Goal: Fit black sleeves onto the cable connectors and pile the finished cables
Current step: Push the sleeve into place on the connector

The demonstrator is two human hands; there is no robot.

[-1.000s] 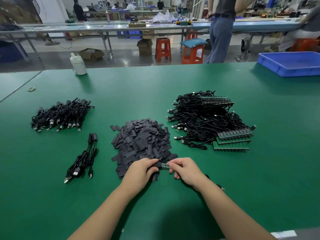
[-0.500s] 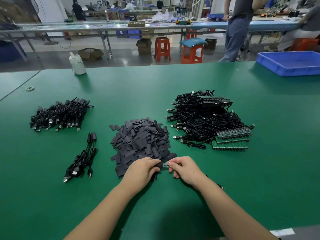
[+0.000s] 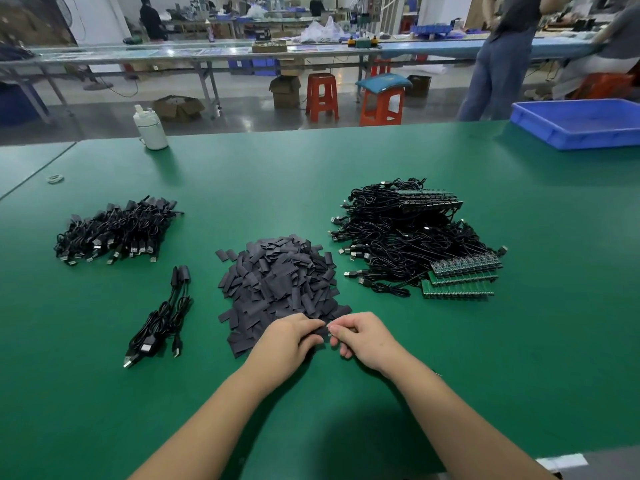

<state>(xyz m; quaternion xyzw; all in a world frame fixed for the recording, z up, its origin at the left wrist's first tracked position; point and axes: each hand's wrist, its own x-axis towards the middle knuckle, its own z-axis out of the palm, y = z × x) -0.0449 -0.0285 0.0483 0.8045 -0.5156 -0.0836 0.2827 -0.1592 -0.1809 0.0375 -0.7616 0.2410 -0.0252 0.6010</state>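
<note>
A heap of flat black sleeves (image 3: 280, 275) lies in the middle of the green table (image 3: 346, 161). At its near edge my left hand (image 3: 289, 336) pinches one black sleeve (image 3: 322, 331). My right hand (image 3: 363, 336) pinches the cable connector just right of that sleeve; the connector is almost wholly hidden between my fingertips. A tangle of bare cables with green circuit boards (image 3: 408, 237) lies to the right. A pile of sleeved cables (image 3: 114, 230) lies at the left, and a few sleeved cables (image 3: 166, 313) lie nearer, left of the heap.
A blue tray (image 3: 581, 123) stands at the far right of the table. A white bottle (image 3: 150, 128) stands at the far edge on the left, and a small ring (image 3: 55, 179) lies further left. Beyond the table are stools, benches and people.
My two hands have closed together. The green connector board that showed between my fingertips is now covered by the sleeve. A person in the background walked right.
</note>
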